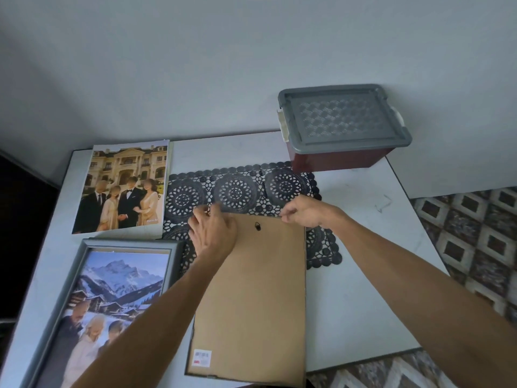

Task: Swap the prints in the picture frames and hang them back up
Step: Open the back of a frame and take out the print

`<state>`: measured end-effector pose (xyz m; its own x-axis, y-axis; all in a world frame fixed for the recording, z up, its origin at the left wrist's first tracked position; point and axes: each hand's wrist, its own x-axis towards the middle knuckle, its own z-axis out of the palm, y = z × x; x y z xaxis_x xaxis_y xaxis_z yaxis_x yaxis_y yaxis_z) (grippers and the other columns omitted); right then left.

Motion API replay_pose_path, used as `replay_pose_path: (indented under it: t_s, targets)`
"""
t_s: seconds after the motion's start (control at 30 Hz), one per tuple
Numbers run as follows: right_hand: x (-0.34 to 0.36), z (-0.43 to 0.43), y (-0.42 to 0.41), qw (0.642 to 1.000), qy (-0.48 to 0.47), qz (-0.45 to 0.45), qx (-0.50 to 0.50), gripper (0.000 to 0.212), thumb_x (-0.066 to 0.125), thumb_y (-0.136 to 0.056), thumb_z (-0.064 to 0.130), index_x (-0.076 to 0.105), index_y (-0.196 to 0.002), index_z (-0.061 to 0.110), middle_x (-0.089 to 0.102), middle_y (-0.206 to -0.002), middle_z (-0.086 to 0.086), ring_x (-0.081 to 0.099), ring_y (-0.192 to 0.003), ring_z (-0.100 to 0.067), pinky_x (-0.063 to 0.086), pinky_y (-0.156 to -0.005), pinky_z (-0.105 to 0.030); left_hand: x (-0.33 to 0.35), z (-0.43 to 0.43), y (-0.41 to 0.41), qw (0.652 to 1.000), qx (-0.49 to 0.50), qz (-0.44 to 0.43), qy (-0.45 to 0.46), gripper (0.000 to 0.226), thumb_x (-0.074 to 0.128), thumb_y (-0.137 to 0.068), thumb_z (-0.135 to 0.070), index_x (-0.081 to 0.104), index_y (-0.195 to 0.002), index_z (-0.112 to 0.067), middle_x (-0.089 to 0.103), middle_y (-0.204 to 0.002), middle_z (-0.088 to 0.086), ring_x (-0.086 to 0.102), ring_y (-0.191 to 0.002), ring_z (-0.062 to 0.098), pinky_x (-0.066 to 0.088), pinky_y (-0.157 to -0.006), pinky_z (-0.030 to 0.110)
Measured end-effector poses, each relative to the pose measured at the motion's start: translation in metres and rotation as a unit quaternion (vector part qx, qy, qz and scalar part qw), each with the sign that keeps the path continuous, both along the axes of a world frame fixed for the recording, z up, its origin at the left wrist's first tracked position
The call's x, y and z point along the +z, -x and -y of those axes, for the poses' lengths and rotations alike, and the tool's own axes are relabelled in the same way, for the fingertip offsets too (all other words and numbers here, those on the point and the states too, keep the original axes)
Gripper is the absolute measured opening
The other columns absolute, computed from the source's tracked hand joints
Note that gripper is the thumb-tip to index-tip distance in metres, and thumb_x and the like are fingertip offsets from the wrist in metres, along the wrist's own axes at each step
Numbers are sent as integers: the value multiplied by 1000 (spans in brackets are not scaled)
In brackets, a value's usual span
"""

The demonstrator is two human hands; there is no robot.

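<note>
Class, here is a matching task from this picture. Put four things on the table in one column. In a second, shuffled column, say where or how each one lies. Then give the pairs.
Column A
1. mansion print
2. mountain print
3. brown backing board
4. storage box

Column B
a. sits inside the grey frame
b. stands at the far right of the table, grey lid on
c. lies loose and unframed at the far left
d. held at its top corners by the left hand and right hand

Pairs: 1-c, 2-a, 3-d, 4-b
</note>
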<state>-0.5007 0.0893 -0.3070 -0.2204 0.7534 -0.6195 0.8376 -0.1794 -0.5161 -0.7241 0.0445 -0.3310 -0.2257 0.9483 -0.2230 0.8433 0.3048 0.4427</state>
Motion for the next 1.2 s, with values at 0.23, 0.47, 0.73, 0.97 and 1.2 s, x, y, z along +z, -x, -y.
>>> replay_pose_path:
  t_s: [0.23, 0.47, 0.73, 0.97, 1.2]
  targets:
    - [-3, 4, 0, 999, -44, 9, 3, 31, 51, -103, 20, 64, -130, 15, 58, -139, -3, 52, -128, -20, 36, -100, -23, 1, -4, -26, 944, -277, -157, -93, 35, 44, -98, -45, 62, -121, -25, 58, -124, 1, 51, -115, 26, 34, -105, 47]
    - [-12, 7, 3, 996, -75, 10, -41, 31, 45, -103, 15, 68, -124, 11, 64, -131, -5, 57, -121, -24, 41, -99, -26, -10, -11, -20, 945, -309, -87, -66, 44, 60, -92, -45, 54, -126, -18, 48, -119, 10, 48, -108, 31, 45, -94, 48]
    - [-22, 4, 7, 995, -48, 0, -90, 27, 45, -99, 10, 65, -97, -8, 66, -112, -25, 61, -107, -37, 51, -85, -36, -28, -2, -9, 935, -298, -86, -172, 42, 43, -96, -42, 62, -114, -9, 57, -104, 10, 54, -90, 32, 51, -77, 48]
    - [-17, 3, 7, 991, -58, -14, -123, 29, 43, -98, 4, 67, -111, -6, 67, -121, -16, 60, -112, -32, 47, -98, -40, -23, -3, -13, 927, -295, -127, -193, 33, 42, -96, -36, 62, -91, -9, 57, -90, 9, 51, -82, 29, 49, -73, 46]
    - [-13, 3, 3, 985, -102, -25, -138, 31, 38, -97, 2, 66, -110, -5, 67, -116, -20, 60, -108, -34, 47, -93, -42, -17, -13, -4, 927, -301, -165, -150, 50, 43, -97, -45, 49, -134, -12, 48, -135, 9, 46, -121, 30, 41, -101, 47]
